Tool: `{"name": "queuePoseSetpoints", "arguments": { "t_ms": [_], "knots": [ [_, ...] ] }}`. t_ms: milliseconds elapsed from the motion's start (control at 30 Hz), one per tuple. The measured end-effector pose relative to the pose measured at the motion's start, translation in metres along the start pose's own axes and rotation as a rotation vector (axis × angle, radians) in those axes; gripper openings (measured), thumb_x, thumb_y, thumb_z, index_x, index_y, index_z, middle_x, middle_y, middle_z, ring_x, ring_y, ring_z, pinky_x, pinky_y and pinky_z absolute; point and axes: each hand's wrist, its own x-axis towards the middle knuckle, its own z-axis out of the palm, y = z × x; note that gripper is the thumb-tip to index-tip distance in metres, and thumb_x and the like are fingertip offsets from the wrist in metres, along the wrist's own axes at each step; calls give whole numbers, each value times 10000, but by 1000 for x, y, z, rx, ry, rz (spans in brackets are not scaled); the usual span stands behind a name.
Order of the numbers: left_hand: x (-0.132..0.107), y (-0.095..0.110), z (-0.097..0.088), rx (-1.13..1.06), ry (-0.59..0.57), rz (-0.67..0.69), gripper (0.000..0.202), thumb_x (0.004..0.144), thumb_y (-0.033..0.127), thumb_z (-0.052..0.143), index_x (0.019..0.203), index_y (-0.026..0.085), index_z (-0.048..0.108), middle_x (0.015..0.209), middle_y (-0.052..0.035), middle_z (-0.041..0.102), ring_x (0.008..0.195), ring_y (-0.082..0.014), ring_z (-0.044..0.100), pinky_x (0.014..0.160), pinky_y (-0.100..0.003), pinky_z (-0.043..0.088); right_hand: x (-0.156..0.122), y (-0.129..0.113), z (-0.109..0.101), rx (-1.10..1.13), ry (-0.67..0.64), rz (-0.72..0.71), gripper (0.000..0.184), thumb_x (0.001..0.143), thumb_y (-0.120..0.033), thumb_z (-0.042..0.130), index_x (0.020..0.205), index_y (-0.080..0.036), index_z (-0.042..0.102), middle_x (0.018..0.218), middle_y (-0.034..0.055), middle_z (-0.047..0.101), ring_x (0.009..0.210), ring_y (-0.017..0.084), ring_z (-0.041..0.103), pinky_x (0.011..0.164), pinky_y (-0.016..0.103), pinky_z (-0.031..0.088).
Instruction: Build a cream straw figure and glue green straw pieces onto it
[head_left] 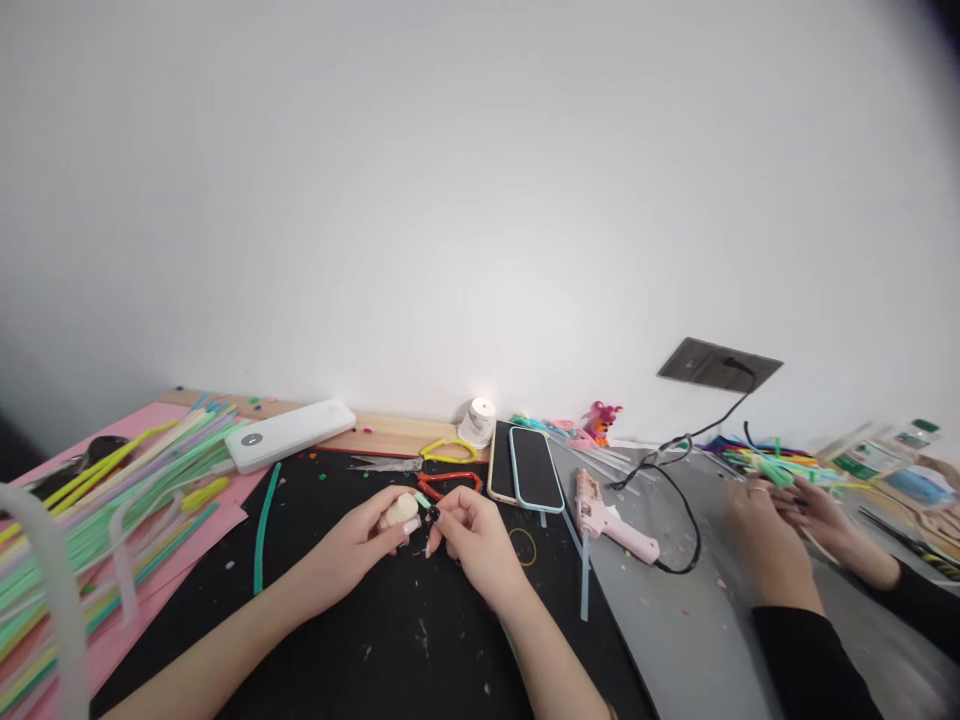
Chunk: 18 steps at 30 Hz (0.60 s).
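My left hand (379, 525) is closed around a small cream-coloured rounded piece (400, 511), fuzzy-looking and partly covered by the fingers. Close beside it, my right hand (469, 535) is pinched on a small green piece (421, 499) at the cream piece's upper right. Whether the two pieces touch or are joined I cannot tell. Both hands are over a black mat (390, 640). Just behind them lie red-handled scissors (448, 482) and yellow-handled scissors (448, 452).
Pipe cleaners (90, 540) cover pink sheets on the left, near a white elongated device (291, 435). Two phones (536, 470) and a pink glue gun (615, 525) with a black cord lie right. Another person's hands (780, 520) work at far right.
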Motion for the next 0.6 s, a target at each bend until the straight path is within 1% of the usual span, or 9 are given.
{"name": "queuePoseSetpoints", "arguments": {
  "t_ms": [67, 100, 167, 233, 333, 400, 467, 533, 600],
  "knots": [
    [1, 1, -1, 28, 40, 34, 301, 832, 358, 516, 1081, 194, 561, 979, -41, 625, 891, -207, 561, 770, -298, 443, 0, -2, 0, 51, 20, -9, 137, 799, -271, 563, 741, -170, 491, 505, -30, 606, 361, 44, 308, 382, 176, 199],
    [1, 1, -1, 41, 51, 46, 297, 826, 351, 524, 1075, 195, 569, 1010, -47, 631, 919, -215, 564, 794, -307, 443, 0, -3, -1, 77, 32, -16, 145, 800, -280, 564, 744, -168, 491, 510, -29, 607, 360, 42, 306, 378, 174, 199],
    [1, 1, -1, 79, 45, 57, 300, 813, 330, 543, 1082, 201, 580, 1045, -51, 640, 936, -221, 575, 822, -326, 444, 0, -4, -1, 127, 49, -23, 162, 799, -301, 569, 751, -167, 490, 530, -26, 610, 358, 38, 301, 365, 170, 195],
    [2, -1, -1, 147, 38, 69, 311, 786, 303, 582, 1083, 214, 599, 1089, -53, 642, 990, -232, 571, 878, -348, 428, 0, -5, -2, 174, 50, -11, 185, 789, -326, 583, 762, -170, 487, 550, -28, 606, 357, 35, 293, 353, 166, 186],
    [2, -5, -2, 254, 74, 72, 317, 745, 283, 631, 1056, 218, 635, 1114, -63, 648, 1058, -253, 556, 950, -379, 392, 1, -4, -3, 214, 38, 27, 221, 755, -347, 626, 780, -170, 497, 579, -32, 595, 372, 32, 307, 352, 158, 186],
    [2, -6, -4, 283, 126, 79, 347, 722, 284, 656, 1062, 218, 643, 1126, -70, 647, 1073, -260, 554, 975, -390, 380, 1, -5, -2, 220, 45, 45, 233, 729, -345, 652, 780, -167, 511, 595, -33, 584, 389, 32, 318, 355, 152, 188],
    [1, -5, -5, 277, 217, 116, 377, 706, 288, 678, 1077, 229, 649, 1155, -68, 633, 1100, -259, 539, 1003, -386, 361, 0, -5, -1, 216, 65, 41, 227, 714, -332, 665, 768, -162, 525, 605, -32, 574, 411, 34, 329, 360, 149, 198],
    [0, 0, -6, 238, 323, 168, 290, 724, 300, 667, 1007, 240, 689, 1119, -60, 637, 1090, -251, 538, 1000, -367, 361, -1, -6, 2, 203, 81, 21, 213, 707, -315, 674, 753, -157, 539, 607, -32, 564, 432, 38, 340, 371, 151, 227],
    [-1, 6, -6, 158, 367, 193, 169, 744, 311, 648, 870, 235, 731, 1000, -56, 646, 996, -240, 569, 916, -336, 416, -3, -5, 7, 189, 76, 5, 207, 701, -307, 685, 735, -157, 546, 570, -49, 529, 430, 38, 330, 379, 157, 247]
  ]
}}
